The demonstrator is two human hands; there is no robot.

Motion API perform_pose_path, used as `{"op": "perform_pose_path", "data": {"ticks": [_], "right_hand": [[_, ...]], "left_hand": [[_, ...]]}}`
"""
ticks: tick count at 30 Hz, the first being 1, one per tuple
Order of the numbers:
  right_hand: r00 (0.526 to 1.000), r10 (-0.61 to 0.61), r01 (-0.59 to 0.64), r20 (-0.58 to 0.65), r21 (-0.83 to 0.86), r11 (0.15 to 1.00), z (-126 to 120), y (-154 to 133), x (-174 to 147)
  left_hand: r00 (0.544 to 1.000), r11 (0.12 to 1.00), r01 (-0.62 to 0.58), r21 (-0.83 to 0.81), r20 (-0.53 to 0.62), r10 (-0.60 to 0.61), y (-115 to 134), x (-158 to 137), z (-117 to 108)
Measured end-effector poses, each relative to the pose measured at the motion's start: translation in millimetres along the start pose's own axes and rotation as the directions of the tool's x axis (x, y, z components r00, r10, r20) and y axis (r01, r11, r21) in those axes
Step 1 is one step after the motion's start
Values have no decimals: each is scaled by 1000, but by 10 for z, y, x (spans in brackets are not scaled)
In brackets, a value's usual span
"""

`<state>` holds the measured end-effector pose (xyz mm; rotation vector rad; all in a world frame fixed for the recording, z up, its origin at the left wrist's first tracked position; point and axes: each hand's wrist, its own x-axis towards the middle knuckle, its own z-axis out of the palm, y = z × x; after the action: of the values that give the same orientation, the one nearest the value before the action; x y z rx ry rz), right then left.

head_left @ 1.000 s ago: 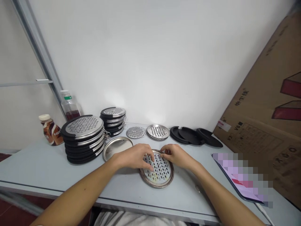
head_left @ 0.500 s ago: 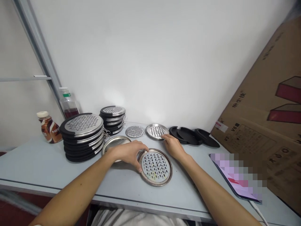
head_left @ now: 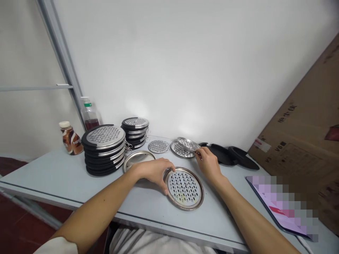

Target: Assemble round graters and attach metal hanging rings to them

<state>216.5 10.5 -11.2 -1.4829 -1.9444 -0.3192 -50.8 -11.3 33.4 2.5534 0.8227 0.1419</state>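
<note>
My left hand (head_left: pixel 156 173) curves over the left rim of a round metal grater plate (head_left: pixel 184 188), thumb and fingers on its edge. The plate lies flat near the front of the table, with a yellowish smear on its holes. My right hand (head_left: pixel 209 163) pinches the right edge of a shiny round grater disc (head_left: pixel 187 144), tilted up above another grater disc (head_left: pixel 180 151) that lies flat. Left of them rests a thin perforated disc (head_left: pixel 158 146). Behind my left forearm is a shallow metal dish (head_left: pixel 139 158), partly hidden by the hand.
Two stacks of black-rimmed graters, a tall stack (head_left: pixel 104 151) and a smaller stack (head_left: pixel 135 132), stand at left beside two bottles (head_left: pixel 71 139). Black round holders (head_left: pixel 225 155) lie at the back right. A tablet (head_left: pixel 280 208) and a large carton (head_left: pixel 299 151) are on the right.
My right hand has raised the top grater disc's edge off the disc beneath. My left hand stays at the front grater plate. The whole view has shifted slightly.
</note>
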Motion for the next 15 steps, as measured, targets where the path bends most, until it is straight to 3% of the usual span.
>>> {"op": "perform_pose_path", "data": {"ticks": [4,8,10,12,15], "right_hand": [[984,83,-70,-158,87,994,-179,-11,18],[919,328,-239,-218,354,904,-415,-6,30],[880,451,-289,-147,589,755,-521,40,49],[851,525,-347,21,773,532,-614,121,72],[818,446,-499,363,833,239,-710,260,89]], "left_hand": [[1000,1000,0,-16,2,0,-28,-11,4],[1000,1000,-11,-15,25,11,-47,-6,9],[1000,1000,-2,-15,24,2,-46,-5,6],[1000,1000,23,-14,19,-23,-39,-11,-10],[993,993,117,-11,7,-117,-28,-30,-54]]}}
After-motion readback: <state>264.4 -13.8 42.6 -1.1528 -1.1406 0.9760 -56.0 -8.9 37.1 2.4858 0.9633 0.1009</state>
